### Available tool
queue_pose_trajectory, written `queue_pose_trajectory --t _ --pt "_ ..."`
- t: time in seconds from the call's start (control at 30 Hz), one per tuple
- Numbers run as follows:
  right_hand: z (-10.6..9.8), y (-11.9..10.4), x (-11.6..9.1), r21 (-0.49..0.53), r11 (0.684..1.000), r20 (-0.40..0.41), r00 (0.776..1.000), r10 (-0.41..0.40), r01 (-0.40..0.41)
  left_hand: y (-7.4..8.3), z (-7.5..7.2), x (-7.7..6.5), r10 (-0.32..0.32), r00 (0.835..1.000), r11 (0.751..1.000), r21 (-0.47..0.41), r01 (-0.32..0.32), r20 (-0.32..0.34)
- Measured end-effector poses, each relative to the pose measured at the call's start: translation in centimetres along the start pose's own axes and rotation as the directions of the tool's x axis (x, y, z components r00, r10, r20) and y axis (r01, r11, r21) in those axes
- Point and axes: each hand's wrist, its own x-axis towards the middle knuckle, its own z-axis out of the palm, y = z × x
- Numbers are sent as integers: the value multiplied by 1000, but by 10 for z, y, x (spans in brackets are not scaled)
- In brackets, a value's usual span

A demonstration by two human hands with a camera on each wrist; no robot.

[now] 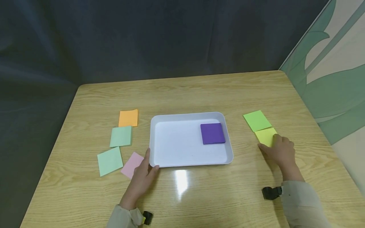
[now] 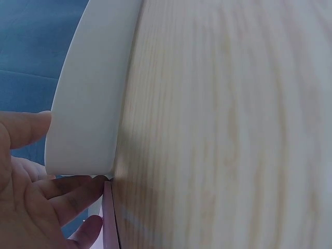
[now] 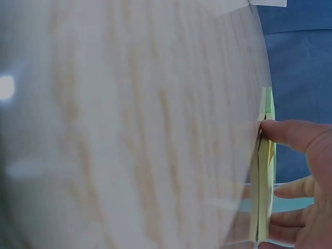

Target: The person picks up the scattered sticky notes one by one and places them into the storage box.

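Observation:
My left hand (image 1: 142, 177) is at the near left corner of the white tray (image 1: 176, 139), its thumb on the front rim and its fingers along the left side. In the left wrist view the thumb touches the tray's outer wall (image 2: 96, 93). A pink sticky note pad (image 1: 132, 164) lies beside these fingers, partly covered by them. On the right, my right hand (image 1: 282, 152) grips a yellow sticky note pad (image 1: 264, 135) by its sides, thumb left and fingers right. A lime green pad (image 1: 257, 120) adjoins its far edge. Inside the tray, a purple pad (image 1: 212, 133) lies at the right.
Left of the tray, an orange pad (image 1: 128, 118) lies farthest back, with a mint green pad (image 1: 121, 136) in front and another mint pad (image 1: 110, 161) nearer still. Beneath everything is a wooden table (image 1: 199, 196), with a dark curtain (image 1: 176, 38) behind its far edge.

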Motion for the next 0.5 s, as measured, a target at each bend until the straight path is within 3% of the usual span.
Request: queue_pose_trajectory --t 0.5 --pt "-4 -6 0 18 999 8 999 40 -40 -1 1 0 4 1000 1000 -1 -4 -7"
